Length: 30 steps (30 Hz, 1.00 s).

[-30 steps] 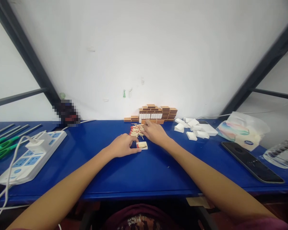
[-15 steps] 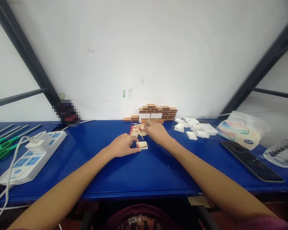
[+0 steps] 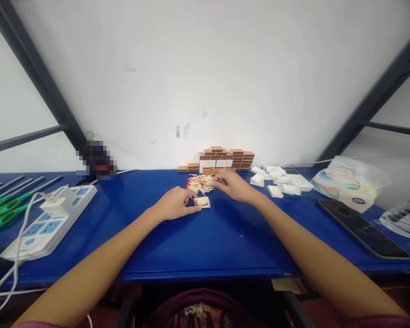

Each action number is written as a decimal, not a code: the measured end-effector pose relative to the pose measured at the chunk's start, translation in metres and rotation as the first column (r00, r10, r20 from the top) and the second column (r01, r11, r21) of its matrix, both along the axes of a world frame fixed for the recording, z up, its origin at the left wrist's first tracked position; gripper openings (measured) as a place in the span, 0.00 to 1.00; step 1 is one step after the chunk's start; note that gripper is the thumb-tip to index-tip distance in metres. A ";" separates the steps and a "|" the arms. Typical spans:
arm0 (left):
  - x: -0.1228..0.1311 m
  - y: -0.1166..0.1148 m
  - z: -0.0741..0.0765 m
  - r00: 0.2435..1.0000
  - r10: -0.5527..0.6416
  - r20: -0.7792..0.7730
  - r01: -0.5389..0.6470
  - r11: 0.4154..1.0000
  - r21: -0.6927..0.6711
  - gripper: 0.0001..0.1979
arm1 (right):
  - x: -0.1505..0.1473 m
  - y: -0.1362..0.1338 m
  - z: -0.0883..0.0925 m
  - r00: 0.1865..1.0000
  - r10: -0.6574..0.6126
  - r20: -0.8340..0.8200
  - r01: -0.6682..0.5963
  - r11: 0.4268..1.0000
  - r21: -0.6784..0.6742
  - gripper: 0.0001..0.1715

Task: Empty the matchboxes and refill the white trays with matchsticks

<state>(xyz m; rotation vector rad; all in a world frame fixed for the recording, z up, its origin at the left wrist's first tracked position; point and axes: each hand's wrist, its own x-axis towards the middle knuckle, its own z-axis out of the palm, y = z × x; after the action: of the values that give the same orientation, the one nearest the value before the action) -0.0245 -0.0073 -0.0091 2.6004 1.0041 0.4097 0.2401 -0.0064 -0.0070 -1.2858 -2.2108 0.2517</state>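
A small white matchbox tray (image 3: 207, 205) lies on the blue table with a few red-tipped matches in it. My left hand (image 3: 176, 203) grips its left end between thumb and fingers. Just behind the tray is a loose pile of matches (image 3: 198, 183), their red heads mostly toward the left. At the pile's right edge, my right hand (image 3: 233, 184) is closed in a pinch on matches; how many is hidden by the fingers.
Brown matchboxes (image 3: 237, 159) are stacked against the wall behind the pile. Several white trays (image 3: 276, 191) lie to the right, near a tissue pack (image 3: 348, 184) and a phone (image 3: 362, 228). On the left are a power strip (image 3: 51, 228) and green-handled tools (image 3: 7, 212).
My right hand has shifted slightly right and toward me, from the back of the match pile to its right edge. My left hand stays at the tray.
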 end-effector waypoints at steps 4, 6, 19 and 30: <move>-0.002 0.003 -0.001 0.998 -0.005 0.055 0.008 0.999 -0.045 0.22 | -0.009 -0.008 0.003 0.985 0.163 -0.061 -0.170 0.974 -0.151 0.19; -0.003 0.003 -0.001 0.998 -0.009 0.062 0.012 0.999 -0.051 0.23 | -0.014 -0.013 0.004 0.976 0.210 -0.048 -0.216 0.957 -0.192 0.19; -0.001 0.002 -0.002 1.000 -0.029 0.012 0.030 0.999 -0.037 0.23 | -0.029 -0.021 -0.002 0.972 0.227 0.055 -0.212 0.956 -0.202 0.11; -0.002 0.002 -0.001 1.000 -0.026 0.003 0.026 0.999 -0.040 0.22 | -0.031 -0.024 0.001 0.982 0.176 0.070 -0.159 0.968 -0.195 0.05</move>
<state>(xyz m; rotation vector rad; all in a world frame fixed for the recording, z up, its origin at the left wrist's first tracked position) -0.0262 -0.0050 -0.0101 2.5740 0.9666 0.3819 0.2095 -0.0303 -0.0064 -1.2269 -2.4213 0.4897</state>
